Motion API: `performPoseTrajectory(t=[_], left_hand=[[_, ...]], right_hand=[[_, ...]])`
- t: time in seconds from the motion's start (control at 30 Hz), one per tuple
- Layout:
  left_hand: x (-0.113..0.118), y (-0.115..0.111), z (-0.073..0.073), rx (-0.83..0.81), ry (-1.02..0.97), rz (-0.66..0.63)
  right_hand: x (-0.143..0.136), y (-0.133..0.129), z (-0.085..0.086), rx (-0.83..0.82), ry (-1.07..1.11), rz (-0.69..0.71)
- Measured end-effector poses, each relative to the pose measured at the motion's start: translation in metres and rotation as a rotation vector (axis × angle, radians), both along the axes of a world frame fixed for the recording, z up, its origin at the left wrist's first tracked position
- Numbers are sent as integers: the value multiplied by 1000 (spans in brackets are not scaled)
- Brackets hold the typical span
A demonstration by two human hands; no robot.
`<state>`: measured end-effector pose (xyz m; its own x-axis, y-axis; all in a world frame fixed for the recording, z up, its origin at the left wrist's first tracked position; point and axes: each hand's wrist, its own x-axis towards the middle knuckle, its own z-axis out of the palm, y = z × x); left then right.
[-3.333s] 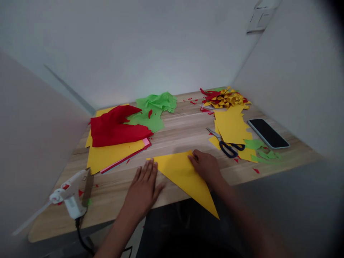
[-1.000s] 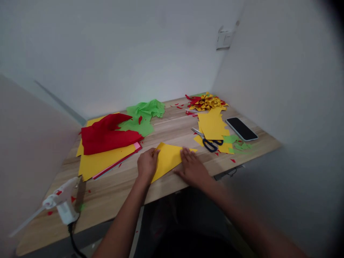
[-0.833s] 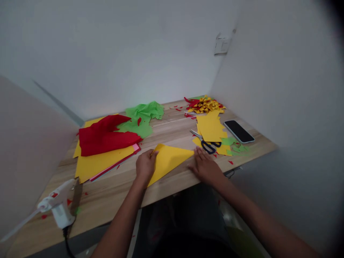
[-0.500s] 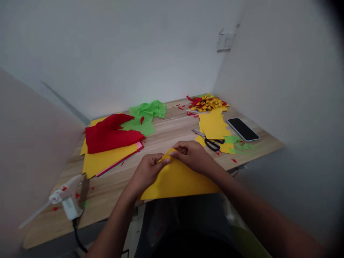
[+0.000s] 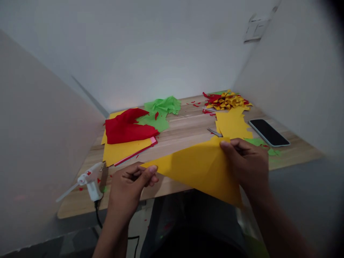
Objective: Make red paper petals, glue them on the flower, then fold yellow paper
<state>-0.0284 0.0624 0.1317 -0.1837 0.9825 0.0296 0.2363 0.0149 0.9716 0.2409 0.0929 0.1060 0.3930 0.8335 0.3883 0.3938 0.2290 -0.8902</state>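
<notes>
Stretched between my hands above the table's front edge is a folded sheet of yellow paper (image 5: 193, 165), roughly triangular. My left hand (image 5: 131, 182) pinches its pointed left corner between thumb and fingers. At its upper right, my right hand (image 5: 247, 161) grips the paper, thumb on top. Just behind the sheet, the blades of the scissors (image 5: 214, 132) show; their handles are hidden by the paper and my right hand. Beyond them lie cut yellow paper pieces (image 5: 232, 122).
Red crepe paper (image 5: 126, 129) and green crepe paper (image 5: 161, 111) lie at the back left over yellow sheets (image 5: 123, 152). A glue gun (image 5: 92, 182) with a cord stands front left. A phone (image 5: 268, 132) rests at the right, near folded yellow strips (image 5: 228, 100) and red scraps.
My hands have moved apart from the paper's top point, the right one going right. The yellow paper has turned and is held out by two corners. The view has shifted left.
</notes>
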Motion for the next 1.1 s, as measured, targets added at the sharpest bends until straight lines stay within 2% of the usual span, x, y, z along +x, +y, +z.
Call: performPoseTrajectory(t=[0.1, 0.2, 0.27, 0.37, 0.4, 0.53, 0.6, 0.63, 0.7, 0.8, 0.83, 0.93, 1.03, 1.1], left_hand=[[9, -4, -1, 41, -4, 10], [4, -3, -6, 83, -47, 8], [-3, -1, -8, 177, -150, 112], [-11, 3, -11, 334, -245, 345], [-11, 4, -12, 332, -231, 358], [3, 11, -23, 172, -143, 188], [11, 16, -31, 181, -140, 172], [15, 19, -35, 189, -154, 163], [21, 25, -42, 147, -218, 62], [25, 32, -50, -24, -315, -107], [26, 35, -52, -59, -338, -103], [28, 41, -57, -61, -402, 29], [38, 39, -61, 48, -364, 167], [51, 31, -64, 107, -278, 130]], right_hand=[[1, -4, 0, -10, -4, -18], [9, -4, -3, -25, -9, -62], [17, -1, -8, -20, 19, -119], [20, 4, -14, -14, 75, -133], [17, 5, -14, -6, 82, -119], [-6, 4, -13, 113, 63, -93], [-17, 5, -13, 129, 76, -59], [-20, 6, -14, 113, 97, -40], [-24, 11, -17, 58, 156, -1], [-26, 20, -26, -46, 240, 95], [-26, 23, -29, -74, 270, 143], [-30, 29, -37, -103, 398, 232], [-36, 29, -39, -76, 469, 181], [-41, 26, -37, -67, 433, 159]])
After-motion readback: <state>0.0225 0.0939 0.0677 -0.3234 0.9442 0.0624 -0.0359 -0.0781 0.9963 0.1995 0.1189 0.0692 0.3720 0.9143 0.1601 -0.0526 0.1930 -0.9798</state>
